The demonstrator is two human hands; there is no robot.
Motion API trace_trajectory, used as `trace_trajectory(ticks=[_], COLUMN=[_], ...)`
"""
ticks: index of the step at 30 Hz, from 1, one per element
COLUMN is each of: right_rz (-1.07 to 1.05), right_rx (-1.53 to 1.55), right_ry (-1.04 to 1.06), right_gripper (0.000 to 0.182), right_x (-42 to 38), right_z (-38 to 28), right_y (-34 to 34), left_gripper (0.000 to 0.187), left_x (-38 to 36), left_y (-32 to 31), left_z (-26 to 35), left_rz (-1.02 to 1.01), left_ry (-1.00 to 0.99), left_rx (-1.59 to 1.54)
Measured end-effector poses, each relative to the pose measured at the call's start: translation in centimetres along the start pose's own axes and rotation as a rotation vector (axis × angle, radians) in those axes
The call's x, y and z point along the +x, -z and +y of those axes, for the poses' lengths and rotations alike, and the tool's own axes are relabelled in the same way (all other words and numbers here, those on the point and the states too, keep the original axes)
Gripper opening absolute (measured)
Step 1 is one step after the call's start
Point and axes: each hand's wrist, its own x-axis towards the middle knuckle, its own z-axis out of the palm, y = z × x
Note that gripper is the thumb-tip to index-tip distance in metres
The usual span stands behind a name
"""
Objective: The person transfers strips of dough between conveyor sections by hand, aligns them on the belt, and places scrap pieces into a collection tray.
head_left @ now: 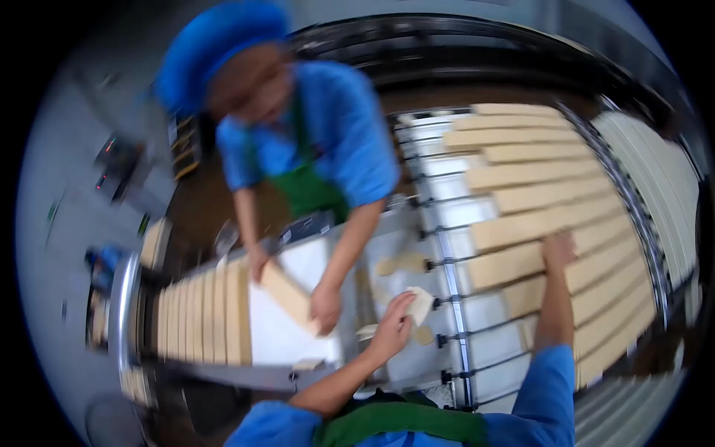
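Note:
My left hand (392,330) is closed on a pale, flat wafer piece (421,307) with an irregular edge, over the grey metal surface beside the conveyor. Reaching further out, my right hand (558,250) rests on the long beige wafer slabs (514,264), its slightly blurred fingers stretched over them. These slabs lie side by side in rows across the conveyor (463,328), their near ends uneven. A few broken wafer pieces (402,263) lie on the metal surface near my left hand.
Opposite me a co-worker (313,149) in blue with a green apron holds a slab (287,294) in both hands over a white board (275,343). Upright slabs (201,313) stand packed at the left. A dark curved rail (447,52) runs behind the conveyor.

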Motion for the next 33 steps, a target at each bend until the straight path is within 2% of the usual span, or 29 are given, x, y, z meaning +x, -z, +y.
trace_trajectory(ticks=[1, 2, 3, 5, 7, 9, 10, 12, 13, 15, 17, 19, 21, 23, 26, 29, 33], right_rz=[0.073, 0.15, -0.035, 0.154, 0.076, 0.222, 0.213, 0.147, 0.063, 0.076, -0.005, -0.125, -0.182, -0.236, -0.327, -0.419, -0.467], right_rx=[-0.01, 0.047, 0.05, 0.136, 0.123, 0.325, 0.32, 0.505, 0.596, 0.594, 0.586, 0.596, 0.613, 0.597, 0.501, 0.305, 0.229], right_ry=[0.084, -0.035, -0.008, 0.153, 0.312, 0.571, 0.607, 0.937, 0.963, 1.141, 1.197, 1.271, 1.321, 1.371, 1.419, 1.387, 1.326], right_gripper=[0.048, 0.052, 0.056, 0.057, 0.058, 0.054, 0.054, 0.053, 0.053, 0.048, 0.046, 0.043, 0.042, 0.043, 0.047, 0.07, 0.074], right_x=[-0.9, -1.6, -5.0, -6.6, -9.6, -14.5, -16.8, -21.6, -24.7, -29.6, -32.9, -36.7, -40.8, -45.0, -51.1, -56.7, -62.5], right_z=[0.1, -1.1, -3.1, -3.2, -3.8, -4.3, -5.4, -7.6, -9.6, -13.0, -16.4, -20.2, -24.2, -28.3, -34.7, -41.0, -49.0], right_y=[0.4, 0.3, 5.6, 1.8, 0.1, -1.3, -1.1, 0.0, 1.2, 2.3, 1.2, -0.1, -1.8, -2.8, -2.9, -3.0, -2.5], left_gripper=[0.046, 0.047, 0.048, 0.048, 0.044, 0.043, 0.043, 0.051, 0.059, 0.078, 0.084, 0.085, 0.083, 0.083, 0.085, 0.088, 0.09], left_x=[-1.2, -2.3, -3.6, -6.0, -8.4, -11.2, -12.8, -15.9, -17.5, -20.6, -23.8, -25.6, -26.5, -27.1, -26.1, -26.0, -25.7], left_y=[0.7, 1.5, 2.5, 4.9, 7.6, 10.5, 12.0, 15.7, 17.9, 21.2, 24.5, 27.5, 29.0, 30.6, 31.7, 32.2, 32.6], left_z=[-0.5, -1.3, -2.2, -4.1, -5.4, -8.0, -9.4, -11.9, -12.6, -15.2, -17.0, -17.1, -18.3, -19.2, -19.4, -20.5, -19.2], left_rz=[0.09, 0.125, 0.148, 0.234, 0.292, 0.46, 0.578, 0.734, 0.756, 0.903, 0.956, 1.016, 1.037, 0.923, 0.829, 0.724, 0.635], left_ry=[0.046, -0.001, -0.038, 0.06, 0.175, 0.192, 0.223, 0.403, 0.532, 0.96, 1.026, 1.167, 1.151, 1.098, 1.069, 1.044, 1.024], left_rx=[0.014, 0.141, 0.273, 0.248, 0.231, 0.329, 0.406, 0.58, 0.745, 0.738, 0.8, 0.659, 0.691, 0.579, 0.621, 0.751, 0.784])
